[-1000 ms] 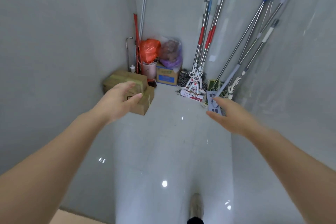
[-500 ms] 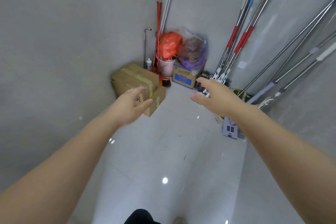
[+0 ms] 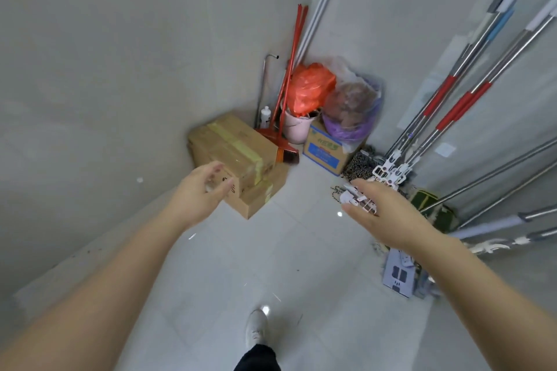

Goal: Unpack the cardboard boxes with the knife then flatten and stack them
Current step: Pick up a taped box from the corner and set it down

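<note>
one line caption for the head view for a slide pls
Open left hand and right hand reach toward stacked cardboard boxes in a storeroom corner.

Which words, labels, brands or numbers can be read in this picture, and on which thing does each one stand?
None can be read for certain.
Top brown cardboard box: dark print on its near end, partly hidden by the left hand, blurred.
Lower brown cardboard box: no clear print.
Blue and white carton: green logo characters and a blue panel, too blurred to read.
White bottle: label too small.
</note>
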A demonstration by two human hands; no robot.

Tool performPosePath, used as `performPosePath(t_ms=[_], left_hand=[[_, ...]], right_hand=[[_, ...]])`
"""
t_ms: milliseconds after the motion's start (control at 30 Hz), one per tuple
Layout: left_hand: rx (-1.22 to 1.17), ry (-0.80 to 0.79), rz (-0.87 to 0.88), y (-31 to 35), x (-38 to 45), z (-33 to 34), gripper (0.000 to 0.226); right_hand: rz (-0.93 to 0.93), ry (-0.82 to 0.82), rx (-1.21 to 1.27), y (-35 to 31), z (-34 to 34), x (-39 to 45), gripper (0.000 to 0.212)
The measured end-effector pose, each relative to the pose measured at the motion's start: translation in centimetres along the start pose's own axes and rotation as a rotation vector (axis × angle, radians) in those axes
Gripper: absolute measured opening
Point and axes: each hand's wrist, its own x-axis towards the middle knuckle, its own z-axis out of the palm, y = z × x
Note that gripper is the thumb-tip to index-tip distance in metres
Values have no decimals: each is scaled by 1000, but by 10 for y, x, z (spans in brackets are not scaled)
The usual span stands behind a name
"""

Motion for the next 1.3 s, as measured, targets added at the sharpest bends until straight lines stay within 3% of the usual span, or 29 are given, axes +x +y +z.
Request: performPosePath(t_ms=[233, 533, 800, 1100, 1300], left_hand=[[-154, -18, -101, 14, 120, 39, 43], [-122, 5, -236, 18, 220, 106, 49], [-239, 206, -532, 51, 267, 201, 33], [-414, 396, -716, 46, 340, 229, 41], [-478, 487, -823, 2, 407, 222, 42]], right_hand=[[8, -2, 37, 45, -33, 116, 59], [-175, -121, 39, 125, -46, 266, 53], [-381, -281, 49, 197, -67, 421, 49], [-754, -392, 31, 93, -36, 574, 48], [-863, -469, -138, 24, 12, 656, 50]])
